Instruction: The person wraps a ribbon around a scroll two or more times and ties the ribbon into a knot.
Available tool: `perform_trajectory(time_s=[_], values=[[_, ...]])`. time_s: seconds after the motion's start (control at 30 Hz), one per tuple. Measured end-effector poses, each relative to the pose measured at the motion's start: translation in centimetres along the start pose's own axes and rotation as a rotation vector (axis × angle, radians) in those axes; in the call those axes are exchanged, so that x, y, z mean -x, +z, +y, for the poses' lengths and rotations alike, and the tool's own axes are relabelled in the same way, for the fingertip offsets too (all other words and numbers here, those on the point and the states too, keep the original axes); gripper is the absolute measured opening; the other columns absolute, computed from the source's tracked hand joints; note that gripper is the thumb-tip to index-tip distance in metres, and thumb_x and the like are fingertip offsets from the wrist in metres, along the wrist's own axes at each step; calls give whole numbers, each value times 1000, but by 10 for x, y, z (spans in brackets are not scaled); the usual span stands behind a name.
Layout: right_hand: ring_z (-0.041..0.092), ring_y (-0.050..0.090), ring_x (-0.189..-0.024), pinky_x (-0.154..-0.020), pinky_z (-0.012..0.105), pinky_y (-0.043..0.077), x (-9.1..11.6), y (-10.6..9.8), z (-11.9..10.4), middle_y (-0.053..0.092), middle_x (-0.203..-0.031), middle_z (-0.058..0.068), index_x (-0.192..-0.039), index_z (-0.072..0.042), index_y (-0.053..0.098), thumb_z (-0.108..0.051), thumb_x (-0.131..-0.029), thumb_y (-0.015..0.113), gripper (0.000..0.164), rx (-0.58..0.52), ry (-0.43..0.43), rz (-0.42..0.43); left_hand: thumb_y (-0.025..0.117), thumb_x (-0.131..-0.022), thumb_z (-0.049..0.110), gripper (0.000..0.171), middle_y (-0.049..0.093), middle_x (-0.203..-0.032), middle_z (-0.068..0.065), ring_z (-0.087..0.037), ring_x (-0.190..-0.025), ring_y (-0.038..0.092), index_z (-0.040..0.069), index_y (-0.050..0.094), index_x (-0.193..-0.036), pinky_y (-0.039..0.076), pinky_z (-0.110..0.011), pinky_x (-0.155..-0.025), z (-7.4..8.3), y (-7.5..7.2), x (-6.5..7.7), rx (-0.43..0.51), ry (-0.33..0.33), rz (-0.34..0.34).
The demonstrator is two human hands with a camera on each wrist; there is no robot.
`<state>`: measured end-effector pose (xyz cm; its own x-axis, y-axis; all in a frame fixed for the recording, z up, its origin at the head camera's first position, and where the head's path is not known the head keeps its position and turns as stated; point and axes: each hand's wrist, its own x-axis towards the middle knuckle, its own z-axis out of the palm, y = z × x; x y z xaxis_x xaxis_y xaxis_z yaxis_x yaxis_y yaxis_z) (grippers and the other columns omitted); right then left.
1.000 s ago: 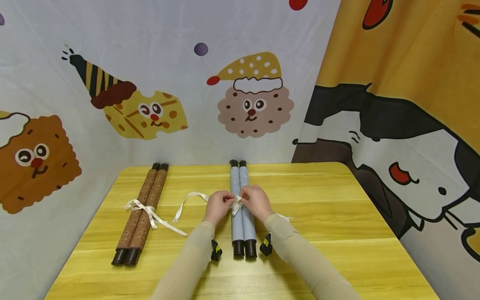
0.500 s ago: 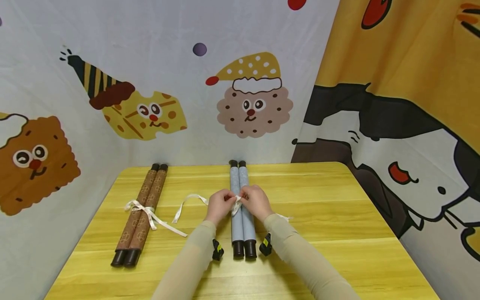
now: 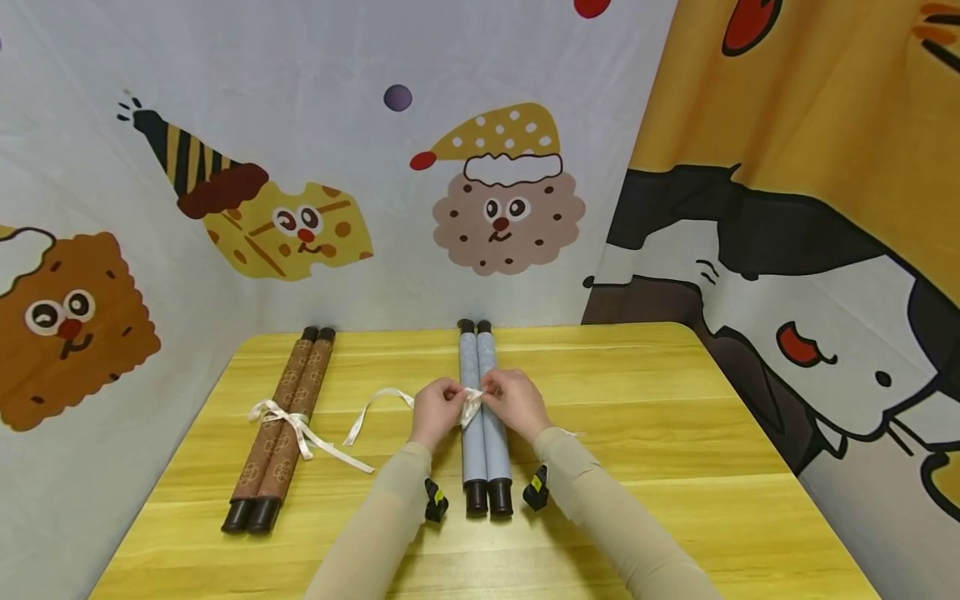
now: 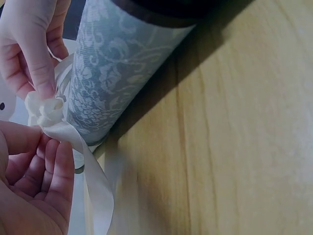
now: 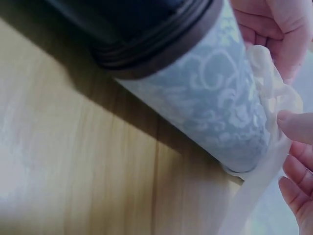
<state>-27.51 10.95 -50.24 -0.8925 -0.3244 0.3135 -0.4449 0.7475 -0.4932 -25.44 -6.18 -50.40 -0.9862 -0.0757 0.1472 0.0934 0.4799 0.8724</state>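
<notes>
Two light blue patterned scroll rollers (image 3: 472,454) with dark end knobs lie side by side on the table. A white ribbon (image 3: 471,407) is tied across their middle, in a bunched knot with loops. My left hand (image 3: 438,413) pinches the ribbon at the left of the knot, and my right hand (image 3: 517,405) pinches it at the right. Close up in the left wrist view, the knot (image 4: 48,110) sits between both hands' fingertips, and a ribbon tail hangs down beside the roll. From the right wrist, a blurred ribbon strip (image 5: 264,171) runs past my right thumb.
To the left lies a brown patterned pair of scroll rollers (image 3: 279,442), bound by a white ribbon bow (image 3: 288,417). The wooden table (image 3: 637,375) meets a cartoon-printed cloth (image 3: 405,250) at its back edge. A loose ribbon tail (image 3: 363,417) lies left of my left hand.
My right hand has shifted slightly to the right, and the ribbon between the hands looks more spread out. The ribbon tail beyond my right wrist shows less. The rollers have hardly moved.
</notes>
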Motion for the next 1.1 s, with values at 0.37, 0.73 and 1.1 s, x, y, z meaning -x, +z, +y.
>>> perform_trajectory(time_s=[0.37, 0.73, 1.1], values=[[19, 58, -94, -79, 35, 50, 7, -15, -1, 65, -96, -4, -101, -16, 69, -22, -83, 82, 24, 17, -173, -34, 74, -88, 10, 9, 64, -73, -3, -15, -67, 56, 4, 71, -83, 48, -28, -61, 2, -2, 0, 7, -14, 4], [16, 58, -98, -88, 30, 49, 9, -8, -10, 66, -106, -2, -107, -20, 73, -22, -77, 86, 33, 214, -610, -136, 72, -90, 11, 10, 64, -72, -2, -14, -66, 57, 5, 70, -83, 48, -26, -57, 0, -1, 1, 29, -46, -23], [15, 60, -92, -84, 29, 50, 11, -5, -7, 67, -97, -5, -92, -17, 75, -21, -85, 80, 10, 196, -527, -123, 73, -90, 12, 10, 64, -73, -2, -13, -67, 56, 4, 71, -84, 48, -27, -59, 1, -4, 0, 51, -54, -16]])
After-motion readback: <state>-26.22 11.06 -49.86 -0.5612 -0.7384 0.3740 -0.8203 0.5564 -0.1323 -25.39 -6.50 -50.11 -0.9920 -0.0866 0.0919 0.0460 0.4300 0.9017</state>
